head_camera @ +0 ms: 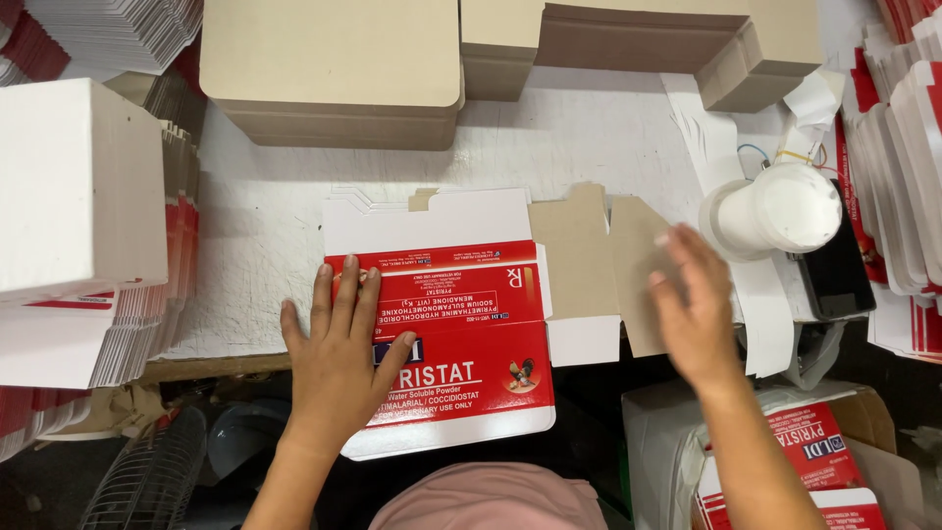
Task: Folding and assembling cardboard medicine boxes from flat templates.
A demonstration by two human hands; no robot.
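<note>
Left hand (339, 358) lies spread flat, pinning the red-and-white flat carton (442, 334) at the table's near edge; right hand (692, 299), open and blurred, sits over the brown flap (599, 250) to the right. Folding stage, I'd say; next comes creasing that flap.

Red-and-white flattened carton (461, 334), printed side up, lying flat at table edge

One view only — a camera worn on the person's head, looking almost straight down onto the white counter (608, 147) from close above. The counter's far side runs along the top of the picture; the person's own forearms enter from the bottom edge — the nearest things in view.
</note>
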